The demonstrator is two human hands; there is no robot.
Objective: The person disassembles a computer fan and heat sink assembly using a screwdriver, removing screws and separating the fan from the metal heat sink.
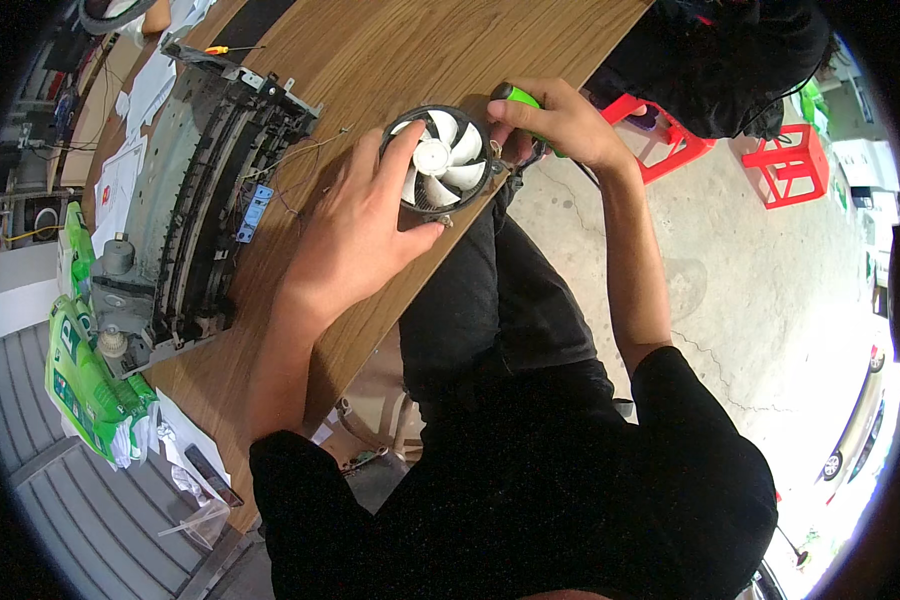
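Note:
A round cooling fan (445, 160) with white blades in a black frame lies near the edge of a wooden table (370, 50). My left hand (360, 235) rests on its left side, thumb and fingers gripping the frame. My right hand (560, 120) is closed around a green-handled screwdriver (518, 97) at the fan's right rim. The tool's tip is hidden behind the fan and my fingers.
A stripped grey printer chassis (195, 210) with loose wires lies to the left on the table. Green packets (90, 385) and papers (120, 180) sit beyond it. A small orange screwdriver (225, 49) lies farther off. Red plastic stools (795, 165) stand on the concrete floor.

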